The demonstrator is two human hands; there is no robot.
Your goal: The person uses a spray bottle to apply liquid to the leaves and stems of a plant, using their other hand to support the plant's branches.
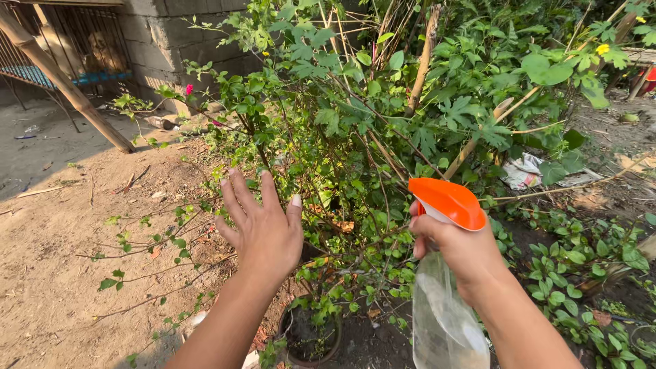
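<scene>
Greenery fills most of the view: a tall, leafy shrub (pixel 355 130) with thin woody stems spreads across the middle, rising out of a dark round pot (pixel 309 336) sunk at its base. Behind it stands a grey block wall (pixel 171 37), and a bamboo pole (pixel 65 85) leans across the upper left over the bare brown dirt ground (pixel 48 260). Low creeping plants (pixel 581 287) cover the soil on the right. A clear plastic spray bottle (pixel 444 321) with an orange trigger head (pixel 447 201) hangs in front of the shrub, low and right of centre; the right hand (pixel 465 253) is wrapped tightly round its neck, fingers closed about it. The left hand (pixel 263 225) is spread wide, palm turned toward the leaves, gripping nothing, with thin twigs just beside its fingers. One small pink flower (pixel 189 89) shows at the upper left.
</scene>
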